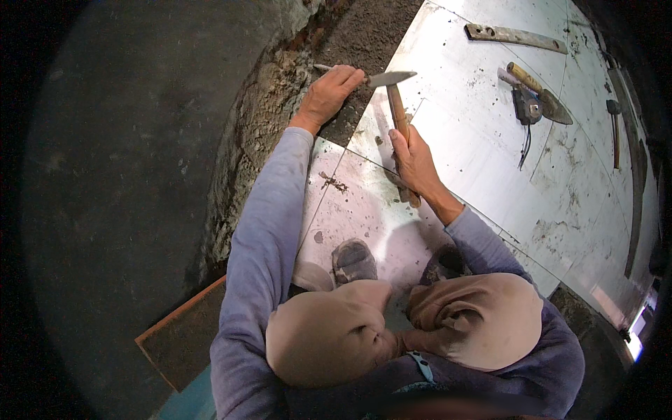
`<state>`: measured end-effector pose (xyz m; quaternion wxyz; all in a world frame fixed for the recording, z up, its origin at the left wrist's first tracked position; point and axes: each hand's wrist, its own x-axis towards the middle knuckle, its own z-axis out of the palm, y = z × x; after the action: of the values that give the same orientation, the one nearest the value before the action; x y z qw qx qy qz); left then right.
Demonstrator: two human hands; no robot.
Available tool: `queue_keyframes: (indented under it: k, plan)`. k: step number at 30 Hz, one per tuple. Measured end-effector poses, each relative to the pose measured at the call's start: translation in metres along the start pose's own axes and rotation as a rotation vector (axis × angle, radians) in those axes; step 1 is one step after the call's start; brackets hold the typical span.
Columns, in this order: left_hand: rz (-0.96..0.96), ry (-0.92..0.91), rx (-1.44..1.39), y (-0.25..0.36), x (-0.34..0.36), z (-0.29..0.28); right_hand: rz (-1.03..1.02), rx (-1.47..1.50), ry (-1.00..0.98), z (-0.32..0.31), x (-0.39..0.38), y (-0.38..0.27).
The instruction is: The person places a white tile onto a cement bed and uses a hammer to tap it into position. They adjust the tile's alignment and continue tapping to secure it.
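Note:
My right hand (418, 162) grips the wooden handle of a hammer (399, 105), whose metal head tapers to a point on the right. The other end of the head lies against or close to the fingers of my left hand (330, 96). Those fingers are closed around a thin tool (322, 68); only its pale tip shows past the hand, and the rest is covered. Below my left hand runs a strip of dark, crumbly mortar or soil (343, 126), beside the edge of pale floor tiles (357, 189) spotted with dirt.
On the tiles at right lie a worn level-like bar (518, 38), a trowel (554, 106), a tape measure (528, 106), a small mallet (614, 108) and a long bar (637, 203). Rough broken edging (245, 140) borders the grey floor (126, 154). A brown board (182, 336) sits lower left.

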<state>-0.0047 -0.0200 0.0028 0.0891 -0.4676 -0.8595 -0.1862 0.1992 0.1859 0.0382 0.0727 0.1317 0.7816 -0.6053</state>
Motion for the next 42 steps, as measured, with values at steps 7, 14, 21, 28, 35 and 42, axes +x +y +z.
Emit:
queue_keyframes:
  k: [7, 14, 21, 28, 35, 42]
  plan:
    - [0.039, 0.012, 0.012, 0.003, 0.002, -0.004, 0.029, -0.171, -0.021, 0.0, 0.012, -0.009]
    - [-0.016, -0.135, 0.004, 0.069, -0.03, -0.041, 0.034, -0.191, -0.047, -0.055, -0.026, -0.024]
    - [-0.53, -0.79, -0.152, 0.116, -0.138, -0.081, -0.406, -0.562, -0.214, -0.068, -0.054, 0.011]
    - [-0.588, -0.898, -0.209, 0.122, -0.204, -0.078, -0.667, -0.767, -0.545, -0.039, -0.086, 0.065]
    - [-0.572, -1.021, -0.198, 0.117, -0.201, -0.074, -0.657, -0.694, -0.592, -0.02, -0.105, 0.085]
    - [-0.383, -1.277, -0.036, 0.111, -0.173, -0.064, -0.714, -0.682, -0.516, -0.014, -0.108, 0.089]
